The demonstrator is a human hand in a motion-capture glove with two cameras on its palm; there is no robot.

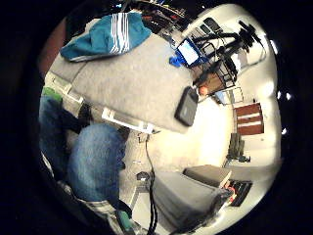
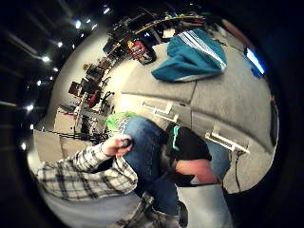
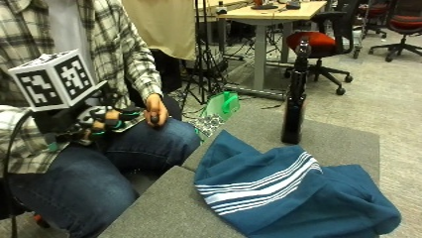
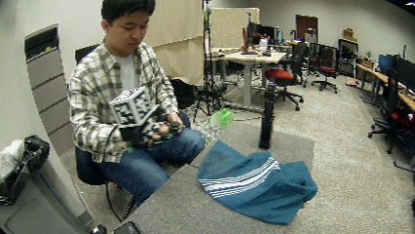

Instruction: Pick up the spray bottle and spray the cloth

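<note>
1. Outside view: the gloved right hand [image 3: 99,124] rests over the person's lap, off the tabletop [image 3: 165,208] and beside its near edge. Its fingers hang loosely curled and hold nothing.
2. The bare left hand [image 3: 155,110] rests on the left knee and pinches a small dark object; what that object is cannot be told.
3. The spray bottle [image 3: 293,96], dark and tall, stands upright near the far edge of the tabletop. Its long axis is vertical, with the nozzle head at the top.
4. The cloth [image 3: 290,193], teal with white stripes, lies bunched on the tabletop between the person and the far corner. The spray bottle stands just beyond the cloth's far edge, apart from it as far as can be seen.
5. Governing relation: the spray bottle lies well apart from the right hand, across the tabletop and past the cloth. Judged from this layout, the reach must pass forward over the cloth and meet the upright body from the side.
6. Task status, as judged: the pick-up has not begun.
</note>
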